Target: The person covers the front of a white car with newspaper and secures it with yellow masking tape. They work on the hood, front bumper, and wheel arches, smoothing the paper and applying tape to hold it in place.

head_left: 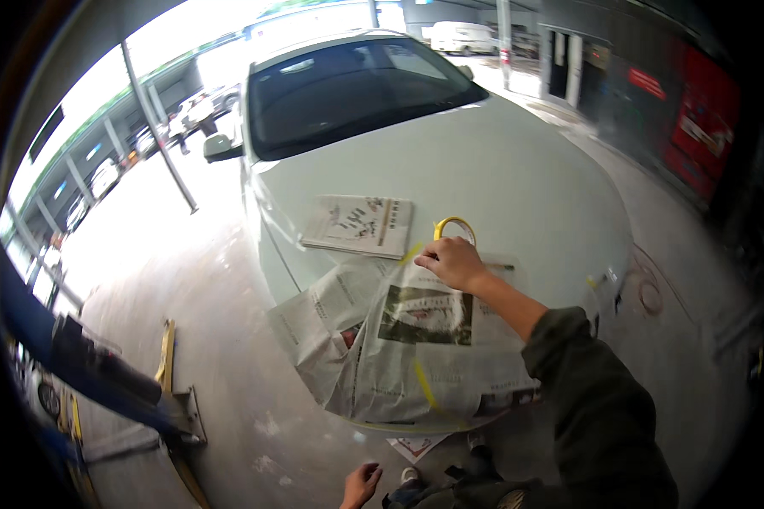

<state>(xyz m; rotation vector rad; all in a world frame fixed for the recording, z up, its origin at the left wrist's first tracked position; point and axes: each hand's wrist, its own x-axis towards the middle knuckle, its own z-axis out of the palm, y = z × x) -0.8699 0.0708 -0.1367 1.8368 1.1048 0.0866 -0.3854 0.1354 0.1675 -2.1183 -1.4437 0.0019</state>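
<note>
My right hand (455, 265) reaches over the front of a white car's hood (518, 187), its fingers closed at a roll of yellow masking tape (472, 231). The roll's ring shows just beyond my knuckles; the exact grip is partly hidden. Beneath that hand, sheets of newspaper (433, 365) cover the hood's front, with yellow tape strips (424, 386) stuck on them. A folded stack of newspaper (356, 225) lies on the hood to the left. Down at the lower edge, my left hand (362, 486) hangs apart from the car, fingers loosely bent, with nothing visible in it.
A blue lift post (110, 373) and yellow lift arm (168, 356) stand at the left. A hose (649, 297) lies on the floor at the right. Behind it is a red cabinet (700, 127). More paper (416, 445) shows below the bumper by my feet.
</note>
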